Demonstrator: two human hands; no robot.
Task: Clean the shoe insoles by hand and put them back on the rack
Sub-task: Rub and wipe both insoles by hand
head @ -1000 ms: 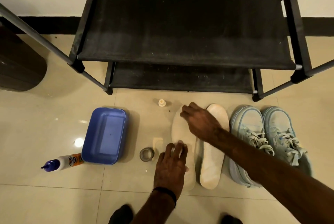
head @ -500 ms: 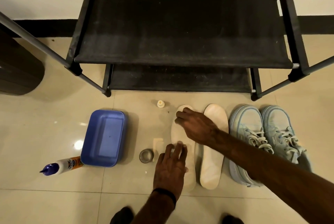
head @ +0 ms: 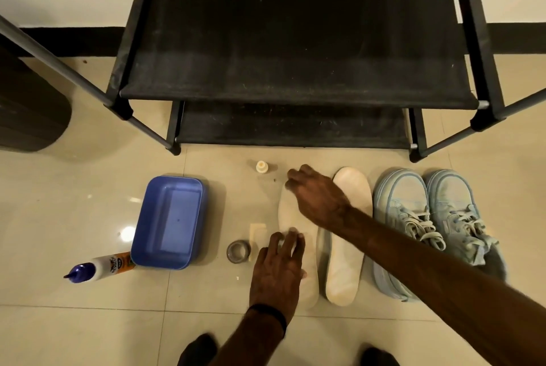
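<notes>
Two off-white insoles lie side by side on the tiled floor in front of the black shoe rack (head: 295,49). My left hand (head: 277,271) rests flat, palm down, on the heel half of the left insole (head: 291,218). My right hand (head: 317,197) reaches across from the right, fingers bent down over that insole's toe end. The toe tip is hidden under it, and I cannot see anything in the hand. The right insole (head: 344,250) lies untouched beneath my right forearm.
A pair of pale blue sneakers (head: 413,227) stands right of the insoles. A blue tub (head: 168,221), a blue-capped bottle (head: 100,266), a grey ring (head: 238,251), a cream block (head: 257,232) and a small cream bottle (head: 261,166) sit left. A dark bin (head: 29,111) is far left.
My right hand has slid a little to the left over the toe of the left insole. My left hand has stayed on the heel half.
</notes>
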